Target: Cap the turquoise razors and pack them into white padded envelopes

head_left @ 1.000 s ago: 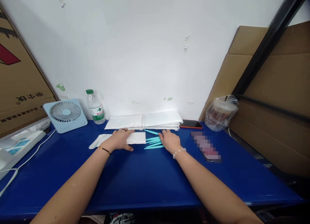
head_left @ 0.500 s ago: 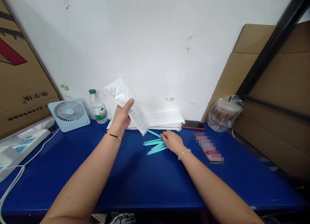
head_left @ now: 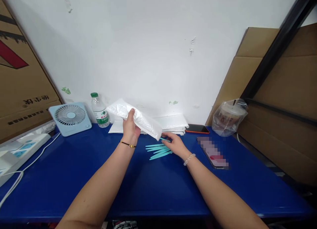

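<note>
My left hand point(head_left: 130, 127) is closed round a clear plastic bag point(head_left: 138, 119) and holds it tilted above the blue table point(head_left: 153, 186). The bag's lower end hangs over several teal sticks point(head_left: 158, 149) lying in a loose fan on the table. My right hand point(head_left: 173, 143) rests on the right ends of those sticks, its fingers pinched on one teal stick just under the bag's mouth. Behind both hands lies a flat stack of white plastic bags point(head_left: 170, 123) against the wall.
A small blue fan point(head_left: 70, 118) and a water bottle point(head_left: 99, 110) stand at the back left, a power strip point(head_left: 17, 149) at the far left. A phone point(head_left: 196, 128), a second blurred phone point(head_left: 213, 153) and a bagged drink cup point(head_left: 229, 116) sit at the right. Cardboard flanks both sides.
My left hand picked the plastic bag off the table, raised it, then lowered and tilted it toward the sticks. My right hand shifted from lying on the sticks to pinching one.
</note>
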A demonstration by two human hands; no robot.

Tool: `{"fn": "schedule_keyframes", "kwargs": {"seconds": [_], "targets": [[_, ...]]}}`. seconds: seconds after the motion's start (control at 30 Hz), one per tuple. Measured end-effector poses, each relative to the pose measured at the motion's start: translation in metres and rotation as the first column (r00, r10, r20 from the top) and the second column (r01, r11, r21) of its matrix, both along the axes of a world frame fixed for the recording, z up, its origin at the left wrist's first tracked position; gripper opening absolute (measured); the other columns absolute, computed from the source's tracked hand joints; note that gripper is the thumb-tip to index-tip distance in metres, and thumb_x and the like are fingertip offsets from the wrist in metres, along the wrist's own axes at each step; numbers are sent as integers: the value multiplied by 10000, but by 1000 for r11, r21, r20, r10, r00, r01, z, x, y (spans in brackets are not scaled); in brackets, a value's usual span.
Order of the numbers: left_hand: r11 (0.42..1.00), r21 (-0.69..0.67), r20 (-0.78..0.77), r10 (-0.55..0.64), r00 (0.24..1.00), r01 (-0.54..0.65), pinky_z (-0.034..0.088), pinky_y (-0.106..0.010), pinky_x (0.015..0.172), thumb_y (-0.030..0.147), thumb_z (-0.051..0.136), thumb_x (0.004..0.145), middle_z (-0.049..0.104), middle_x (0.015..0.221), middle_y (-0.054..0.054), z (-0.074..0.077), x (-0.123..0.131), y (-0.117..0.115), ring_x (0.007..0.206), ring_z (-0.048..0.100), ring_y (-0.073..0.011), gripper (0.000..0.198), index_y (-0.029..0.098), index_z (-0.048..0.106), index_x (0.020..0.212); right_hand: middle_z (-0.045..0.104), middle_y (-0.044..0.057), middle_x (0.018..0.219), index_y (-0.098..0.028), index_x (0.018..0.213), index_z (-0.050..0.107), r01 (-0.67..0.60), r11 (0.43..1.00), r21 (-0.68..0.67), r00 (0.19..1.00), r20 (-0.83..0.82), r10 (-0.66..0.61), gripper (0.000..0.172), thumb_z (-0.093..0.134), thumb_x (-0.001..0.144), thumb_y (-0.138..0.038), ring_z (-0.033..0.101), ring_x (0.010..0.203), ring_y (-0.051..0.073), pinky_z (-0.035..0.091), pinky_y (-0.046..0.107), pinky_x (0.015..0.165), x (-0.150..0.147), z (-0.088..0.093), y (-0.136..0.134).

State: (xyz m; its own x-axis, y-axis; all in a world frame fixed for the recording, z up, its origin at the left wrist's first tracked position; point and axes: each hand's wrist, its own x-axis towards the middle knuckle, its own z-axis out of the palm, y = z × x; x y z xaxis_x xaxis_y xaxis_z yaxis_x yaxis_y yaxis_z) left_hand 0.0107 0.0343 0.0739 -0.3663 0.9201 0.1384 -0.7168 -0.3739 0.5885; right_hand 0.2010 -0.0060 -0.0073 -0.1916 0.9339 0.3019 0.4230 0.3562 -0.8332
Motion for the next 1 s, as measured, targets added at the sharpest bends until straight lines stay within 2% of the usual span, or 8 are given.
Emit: {"fn": "schedule_keyframes", "kwargs": {"seconds": [0.07, 0.13, 0.23, 0.3, 0.47, 0.67, 0.83, 1.0], "targets": [[995, -91, 54, -38, 998, 43, 504, -347, 894, 239, 694, 715, 653, 1054, -70, -11, 1, 2, 1006, 609, -214, 330, 179, 599, 1025, 646, 44, 975, -225, 1129, 595, -201, 971, -131, 921, -362, 142, 369, 577, 769, -300, 575, 821, 175, 437, 293, 685, -6, 0, -1], [987, -147, 79, -48, 996, 59, 513, -343, 879, 225, 698, 710, 667, 1006, -63, -20, 1, 3, 974, 621, -208, 311, 179, 607, 1004, 647, 30, 935, -239, 1118, 592, -343, 920, -192, 766, -623, 155, 369, 613, 754, -295, 583, 747, 151, 435, 265, 619, -10, 0, -2], [982, -182, 99, -25, 995, 43, 524, -333, 853, 206, 704, 705, 679, 940, -45, -27, 2, 5, 920, 640, -191, 315, 190, 605, 1004, 642, 3, 904, -251, 1006, 625, -380, 903, -198, 606, -791, 81, 320, 701, 695, -256, 578, 709, 121, 437, 235, 595, -12, -1, -3], [981, -188, 111, -18, 994, 39, 530, -328, 837, 206, 700, 710, 682, 910, -41, -29, 2, 6, 888, 648, -184, 303, 186, 605, 998, 642, 1, 872, -242, 970, 635, -379, 902, -207, 576, -816, 55, 286, 715, 698, -281, 582, 705, 119, 445, 228, 587, -11, -1, -3], [989, -140, 126, -36, 991, 54, 531, -313, 833, 188, 693, 712, 680, 899, -27, -31, 10, 1, 864, 651, -167, 291, 199, 605, 989, 646, 14, 710, -183, 932, 648, -425, 848, -317, 658, -752, 49, 313, 740, 671, -328, 610, 632, 137, 446, 234, 550, -13, 0, -2], [979, -163, 137, -103, 985, 125, 517, -325, 874, 219, 677, 714, 681, 938, -42, -23, 14, -3, 945, 630, -192, 255, 185, 610, 958, 659, 2, 650, -145, 841, 681, -253, 923, -291, 741, -672, -9, 319, 793, 550, -212, 578, 566, 116, 438, 237, 545, -9, 3, 3], [993, -107, -35, 38, 999, -42, 503, -322, 894, 366, 591, 762, 672, 980, -56, -20, -45, 17, 1031, 594, -205, 262, 199, 594, 964, 657, 18, 669, -143, 838, 691, -139, 934, -330, 764, -636, -111, 292, 792, 584, -246, 612, 604, 114, 474, 228, 559, 30, 7, 13], [934, -232, -297, 200, 934, -273, 513, -348, 837, 261, 627, 696, 660, 877, -52, -39, -114, 21, 896, 629, -195, 284, 185, 567, 963, 648, 37, 647, -119, 835, 691, -110, 908, -404, 845, -519, -129, 307, 801, 583, -255, 602, 565, 115, 481, 226, 521, 59, -7, 27]]}}
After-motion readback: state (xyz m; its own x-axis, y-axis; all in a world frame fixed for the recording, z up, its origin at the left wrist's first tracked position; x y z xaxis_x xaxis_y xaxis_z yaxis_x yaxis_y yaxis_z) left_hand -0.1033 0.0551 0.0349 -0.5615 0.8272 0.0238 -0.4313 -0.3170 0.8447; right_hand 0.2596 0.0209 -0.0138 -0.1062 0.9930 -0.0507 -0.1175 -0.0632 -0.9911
